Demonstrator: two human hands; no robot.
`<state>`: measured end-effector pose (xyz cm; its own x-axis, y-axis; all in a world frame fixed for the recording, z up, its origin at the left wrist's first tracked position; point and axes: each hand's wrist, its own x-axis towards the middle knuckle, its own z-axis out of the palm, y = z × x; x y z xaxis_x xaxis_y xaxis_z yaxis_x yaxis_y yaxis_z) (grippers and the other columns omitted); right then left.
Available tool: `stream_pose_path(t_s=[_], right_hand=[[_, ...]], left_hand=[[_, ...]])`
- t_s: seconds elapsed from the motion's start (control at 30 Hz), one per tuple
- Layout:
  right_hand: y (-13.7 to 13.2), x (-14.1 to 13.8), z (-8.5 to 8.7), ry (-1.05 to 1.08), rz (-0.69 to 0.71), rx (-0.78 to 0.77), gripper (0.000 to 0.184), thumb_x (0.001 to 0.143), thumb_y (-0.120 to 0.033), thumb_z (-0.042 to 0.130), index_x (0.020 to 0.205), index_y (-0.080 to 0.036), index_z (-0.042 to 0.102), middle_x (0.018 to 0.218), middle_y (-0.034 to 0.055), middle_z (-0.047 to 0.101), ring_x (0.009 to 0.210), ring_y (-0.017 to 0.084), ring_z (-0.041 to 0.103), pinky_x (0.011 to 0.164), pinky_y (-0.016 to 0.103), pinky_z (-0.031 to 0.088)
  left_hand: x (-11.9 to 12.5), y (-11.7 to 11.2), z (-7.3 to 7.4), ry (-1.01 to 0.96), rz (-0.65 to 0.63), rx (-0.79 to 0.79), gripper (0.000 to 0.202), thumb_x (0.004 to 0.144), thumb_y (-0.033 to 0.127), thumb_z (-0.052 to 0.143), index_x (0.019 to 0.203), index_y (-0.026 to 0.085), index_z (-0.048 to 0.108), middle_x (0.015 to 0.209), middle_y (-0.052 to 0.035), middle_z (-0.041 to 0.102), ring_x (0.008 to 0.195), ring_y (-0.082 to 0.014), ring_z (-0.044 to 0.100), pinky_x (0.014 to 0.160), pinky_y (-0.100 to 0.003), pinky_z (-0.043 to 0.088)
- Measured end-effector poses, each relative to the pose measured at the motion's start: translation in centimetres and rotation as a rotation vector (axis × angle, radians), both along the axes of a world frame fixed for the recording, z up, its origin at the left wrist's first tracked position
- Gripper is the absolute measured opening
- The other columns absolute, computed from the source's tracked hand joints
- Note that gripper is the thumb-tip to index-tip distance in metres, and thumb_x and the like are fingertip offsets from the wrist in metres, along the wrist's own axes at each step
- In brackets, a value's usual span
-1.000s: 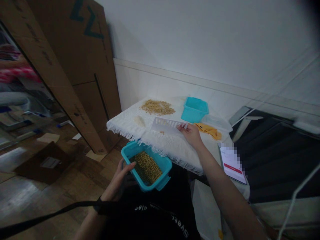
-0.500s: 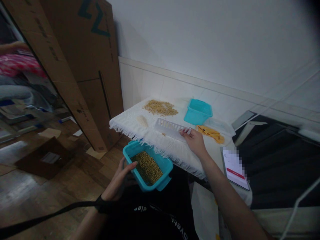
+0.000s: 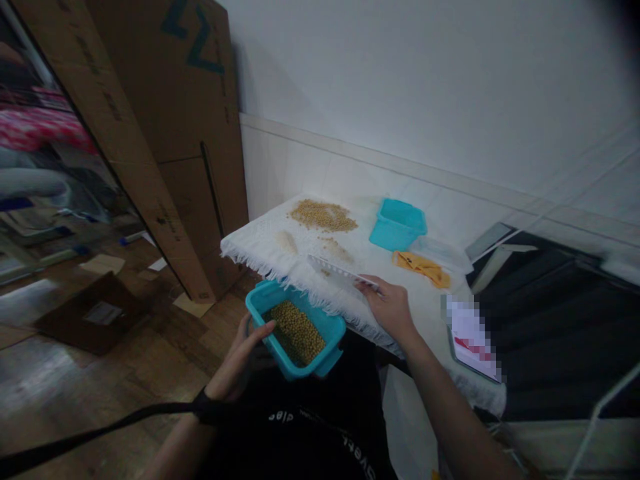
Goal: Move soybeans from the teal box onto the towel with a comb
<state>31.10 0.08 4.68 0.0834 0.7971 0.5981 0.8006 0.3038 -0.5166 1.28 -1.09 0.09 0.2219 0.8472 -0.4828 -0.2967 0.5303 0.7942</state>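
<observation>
Round yellow beans (image 3: 300,330) partly fill the turquoise rectangular plastic tub (image 3: 329,323) your left hand (image 3: 247,343) grips beside the white fringed tablecloth (image 3: 265,243), where a loose bean heap (image 3: 323,215) remains and your right hand (image 3: 393,307) closely pinches a flat, pale, slotted strip (image 3: 336,272).

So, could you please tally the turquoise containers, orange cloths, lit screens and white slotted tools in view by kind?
Turquoise containers: 2
Orange cloth: 1
Lit screen: 1
White slotted tool: 1
Total: 5
</observation>
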Motion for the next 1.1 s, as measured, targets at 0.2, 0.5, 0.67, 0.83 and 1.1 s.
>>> stream_pose_path(t_s=[0.2, 0.5, 0.67, 0.83, 1.1], right_hand=[[-1.6, -1.0, -0.2, -0.018, 0.054, 0.045, 0.023, 0.092, -0.028, 0.056, 0.098, -0.025, 0.077, 0.093, 0.0004, 0.078, 0.082, 0.019, 0.075, 0.077, 0.029, 0.059], [-4.5, -2.4, -0.1, -0.05, 0.198, 0.084, 0.026, 0.09, -0.018, 0.057, 0.108, -0.027, 0.075, 0.103, -0.0006, 0.077, 0.091, 0.017, 0.074, 0.084, 0.028, 0.059], [-5.5, -3.3, 0.4, -0.021, 0.209, 0.073, 0.026, 0.092, -0.02, 0.055, 0.107, -0.027, 0.075, 0.103, -0.0011, 0.077, 0.092, 0.017, 0.074, 0.085, 0.028, 0.059], [-1.8, -1.5, 1.3, 0.099, -0.117, 0.068, 0.026, 0.09, -0.041, 0.06, 0.099, -0.022, 0.077, 0.091, 0.003, 0.078, 0.081, 0.021, 0.074, 0.073, 0.029, 0.057], [3.6, 1.6, 0.7, 0.128, -0.107, -0.034, 0.035, 0.089, -0.047, 0.058, 0.092, -0.017, 0.075, 0.079, 0.0042, 0.076, 0.073, 0.021, 0.068, 0.065, 0.027, 0.048]], left_hand=[[0.2, -0.6, 0.5, -0.009, 0.025, 0.052, 0.085, 0.077, 0.045, 0.076, 0.148, 0.038, 0.029, 0.129, -0.0129, 0.063, 0.089, -0.0284, 0.073, 0.072, -0.044, 0.059], [0.0, -0.5, 0.5, -0.035, 0.002, 0.045, 0.084, 0.076, 0.045, 0.077, 0.146, 0.036, 0.033, 0.129, -0.0128, 0.063, 0.088, -0.0277, 0.072, 0.071, -0.042, 0.059], [0.0, -0.2, 0.0, -0.054, -0.004, 0.01, 0.086, 0.074, 0.044, 0.079, 0.146, 0.038, 0.032, 0.127, -0.0114, 0.065, 0.087, -0.0291, 0.073, 0.069, -0.042, 0.059], [0.1, -0.2, 0.0, -0.043, 0.002, 0.023, 0.085, 0.074, 0.043, 0.079, 0.146, 0.039, 0.033, 0.129, -0.0121, 0.064, 0.087, -0.0295, 0.073, 0.069, -0.044, 0.06], [0.1, 0.2, 0.2, -0.029, 0.027, -0.014, 0.088, 0.073, 0.044, 0.08, 0.147, 0.037, 0.031, 0.125, -0.0131, 0.065, 0.091, -0.0306, 0.074, 0.076, -0.049, 0.06]])
